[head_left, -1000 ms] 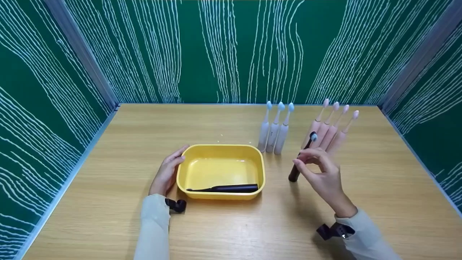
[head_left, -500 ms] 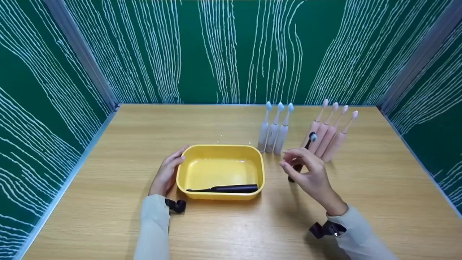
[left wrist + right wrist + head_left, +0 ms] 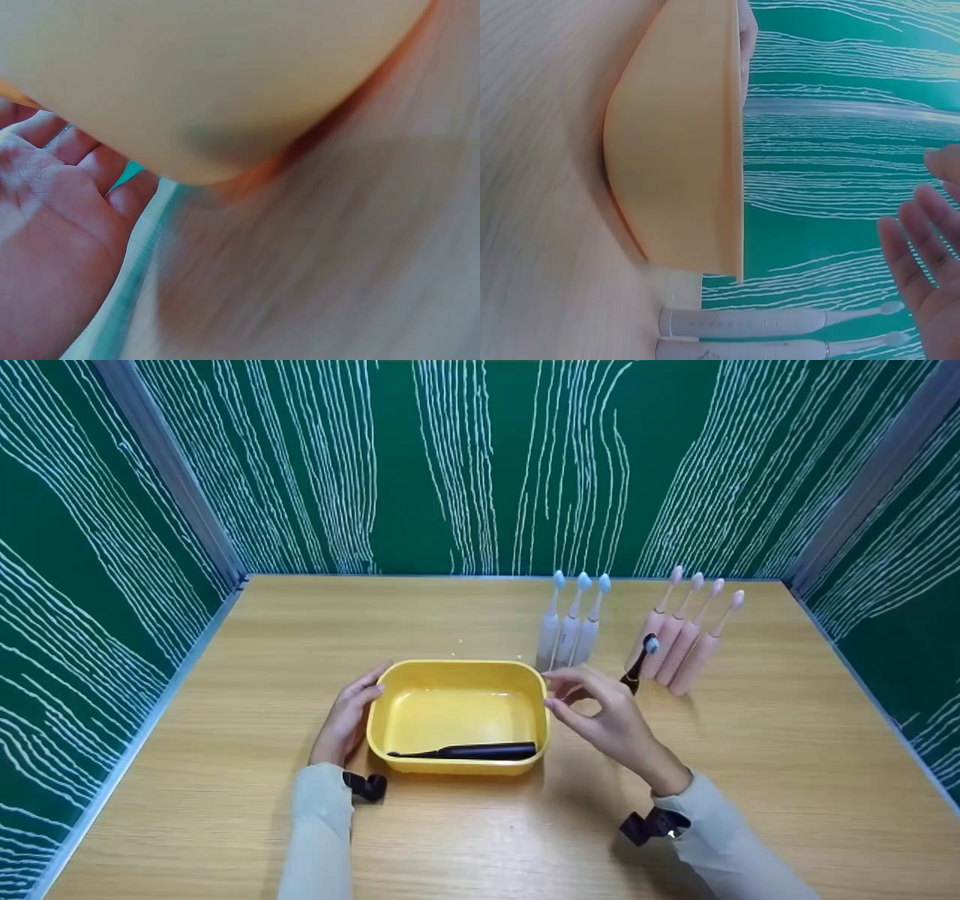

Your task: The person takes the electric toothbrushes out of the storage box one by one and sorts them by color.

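Observation:
A yellow plastic box (image 3: 459,769) sits on the table, and a black electric toothbrush (image 3: 487,751) lies along its near inner wall. My left hand (image 3: 349,724) holds the box at its left side, one fingertip at the rim; in the left wrist view its fingers lie along the outer wall. My right hand (image 3: 604,716) hovers by the box's right rim, fingers loosely bent and nothing held. In the right wrist view a gap separates that hand from the box. Behind it, another black electric toothbrush (image 3: 636,669) stands upright, its lower part hidden by my hand.
Three white electric toothbrushes with blue heads (image 3: 568,626) stand in a row behind the box's right corner. Several pink ones (image 3: 686,645) stand further right. Green walls with white lines (image 3: 517,457) enclose the back and sides of the wooden table (image 3: 225,780).
My right hand has let go of the standing black toothbrush and moved left to the box's right rim. That toothbrush stays upright in place. The left hand and box have not moved.

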A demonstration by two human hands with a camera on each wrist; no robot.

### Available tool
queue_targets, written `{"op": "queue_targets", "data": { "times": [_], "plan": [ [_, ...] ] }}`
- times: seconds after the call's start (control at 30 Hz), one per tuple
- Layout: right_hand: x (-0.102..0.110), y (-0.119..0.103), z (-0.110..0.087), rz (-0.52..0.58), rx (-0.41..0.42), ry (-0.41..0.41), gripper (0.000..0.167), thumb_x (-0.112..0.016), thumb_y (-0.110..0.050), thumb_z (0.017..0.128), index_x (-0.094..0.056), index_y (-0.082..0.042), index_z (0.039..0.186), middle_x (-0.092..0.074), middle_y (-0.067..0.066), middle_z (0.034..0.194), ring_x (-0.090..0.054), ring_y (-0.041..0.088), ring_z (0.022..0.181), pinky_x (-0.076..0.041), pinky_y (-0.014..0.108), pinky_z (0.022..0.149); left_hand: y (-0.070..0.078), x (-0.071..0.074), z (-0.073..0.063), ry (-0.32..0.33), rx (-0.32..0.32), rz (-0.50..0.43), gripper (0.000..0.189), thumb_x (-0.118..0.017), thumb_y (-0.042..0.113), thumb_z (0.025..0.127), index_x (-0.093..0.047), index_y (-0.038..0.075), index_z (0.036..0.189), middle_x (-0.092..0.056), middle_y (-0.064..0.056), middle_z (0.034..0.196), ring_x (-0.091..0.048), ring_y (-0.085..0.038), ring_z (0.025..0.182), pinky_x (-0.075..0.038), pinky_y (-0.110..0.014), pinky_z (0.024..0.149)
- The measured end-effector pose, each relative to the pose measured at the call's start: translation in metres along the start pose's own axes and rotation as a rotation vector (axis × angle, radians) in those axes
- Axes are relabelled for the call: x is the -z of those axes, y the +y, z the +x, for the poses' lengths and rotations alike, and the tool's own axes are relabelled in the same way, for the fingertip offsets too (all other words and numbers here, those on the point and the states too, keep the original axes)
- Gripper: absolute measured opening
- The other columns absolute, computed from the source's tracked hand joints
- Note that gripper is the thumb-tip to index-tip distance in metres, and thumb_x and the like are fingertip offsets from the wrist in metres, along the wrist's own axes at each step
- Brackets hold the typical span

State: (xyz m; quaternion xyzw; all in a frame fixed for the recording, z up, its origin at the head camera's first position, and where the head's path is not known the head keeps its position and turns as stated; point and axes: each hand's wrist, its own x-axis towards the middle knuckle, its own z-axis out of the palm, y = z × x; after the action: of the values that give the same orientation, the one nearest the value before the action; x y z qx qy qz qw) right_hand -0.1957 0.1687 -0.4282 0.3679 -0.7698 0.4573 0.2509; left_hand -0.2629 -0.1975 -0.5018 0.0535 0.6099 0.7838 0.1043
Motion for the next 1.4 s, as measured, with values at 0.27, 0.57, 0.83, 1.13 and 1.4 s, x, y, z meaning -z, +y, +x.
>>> {"op": "queue_targets", "data": {
  "times": [0.27,0.57,0.83,1.13,1.4],
  "plan": [
    [-0.011,-0.001,0.011,0.000,-0.061,-0.141,0.031,-0.070,-0.006,0.085,-0.063,-0.005,0.115,-0.066,0.004,0.099,-0.065,0.017,0.085,-0.060,0.030,0.072,-0.001,-0.001,0.001,0.001,-0.023,-0.010,0.050,-0.038,0.005,0.099,-0.030,-0.001,0.148,-0.024,-0.012,0.159,-0.023,-0.023,0.145,-0.023,-0.036,0.120],
    [-0.021,-0.005,0.025,-0.008,-0.155,-0.324,0.033,-0.066,-0.020,0.091,-0.062,-0.009,0.121,-0.066,0.008,0.106,-0.065,0.018,0.091,-0.059,0.039,0.077,-0.001,-0.002,0.001,0.016,-0.028,-0.011,0.050,-0.039,0.004,0.099,-0.032,-0.002,0.148,-0.026,-0.012,0.158,-0.022,-0.024,0.146,-0.022,-0.037,0.120],
    [-0.032,-0.009,0.037,-0.055,-0.173,-0.465,0.036,-0.066,-0.019,0.091,-0.060,-0.007,0.125,-0.067,0.009,0.109,-0.065,0.023,0.097,-0.058,0.036,0.083,-0.002,-0.001,0.001,0.011,-0.027,-0.012,0.051,-0.041,0.005,0.098,-0.032,-0.001,0.148,-0.025,-0.012,0.158,-0.025,-0.024,0.145,-0.024,-0.037,0.119],
    [-0.045,-0.006,0.052,-0.093,-0.181,-0.711,0.036,-0.064,-0.017,0.092,-0.060,-0.003,0.125,-0.068,0.013,0.110,-0.065,0.024,0.098,-0.058,0.037,0.082,-0.002,0.000,0.001,0.019,-0.028,-0.013,0.051,-0.042,0.006,0.098,-0.032,-0.002,0.147,-0.027,-0.011,0.158,-0.024,-0.022,0.145,-0.023,-0.035,0.119],
    [-0.052,-0.003,0.064,-0.118,-0.268,-0.887,0.036,-0.067,-0.016,0.090,-0.062,-0.003,0.123,-0.069,0.013,0.113,-0.066,0.021,0.096,-0.057,0.035,0.085,-0.001,-0.001,0.001,0.018,-0.020,-0.012,0.052,-0.043,0.007,0.098,-0.033,0.000,0.148,-0.027,-0.010,0.158,-0.024,-0.021,0.145,-0.024,-0.033,0.119]
  ]
}}
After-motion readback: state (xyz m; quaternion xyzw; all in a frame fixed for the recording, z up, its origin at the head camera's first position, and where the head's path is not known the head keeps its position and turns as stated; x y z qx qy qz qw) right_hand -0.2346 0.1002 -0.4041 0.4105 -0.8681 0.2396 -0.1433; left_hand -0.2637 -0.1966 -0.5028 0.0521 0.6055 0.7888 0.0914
